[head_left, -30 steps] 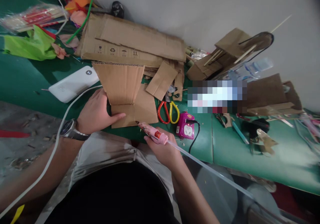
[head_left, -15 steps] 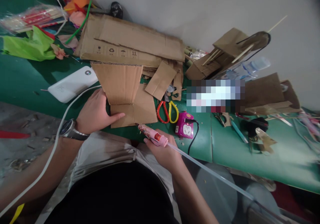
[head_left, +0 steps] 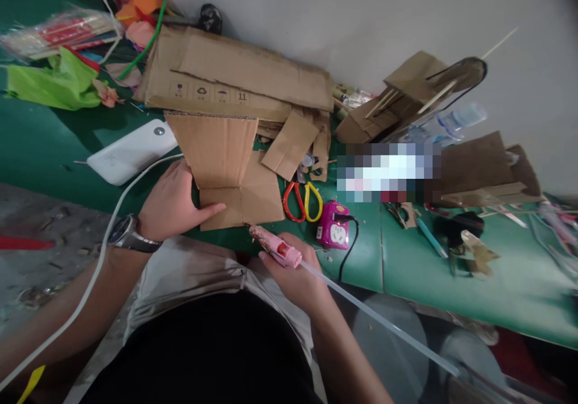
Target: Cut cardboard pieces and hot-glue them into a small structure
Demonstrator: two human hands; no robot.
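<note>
My left hand (head_left: 169, 202), a watch (head_left: 124, 233) on its wrist, grips a folded piece of cardboard (head_left: 211, 151). The thumb presses on the flat base while the other fingers are partly hidden behind the upright panel. In my right hand (head_left: 298, 277) is a pink hot glue gun (head_left: 274, 247), its tip at the near edge of the cardboard base. A long translucent glue stick (head_left: 379, 318) runs out of its back end. Scissors (head_left: 303, 202) with red and yellow handles lie just right of the cardboard.
A magenta power socket (head_left: 334, 226) with a black plug stands near the table's front edge. A white power bank (head_left: 130, 151) lies at left, beside a white cable (head_left: 102, 271). Stacked cardboard (head_left: 244, 73) lines the wall. A cardboard model (head_left: 397, 97) and a plastic bottle (head_left: 445, 124) stand at right.
The glue gun's tip has moved slightly towards me, from over the cardboard base to its near edge. My left hand and the cardboard have stayed in place.
</note>
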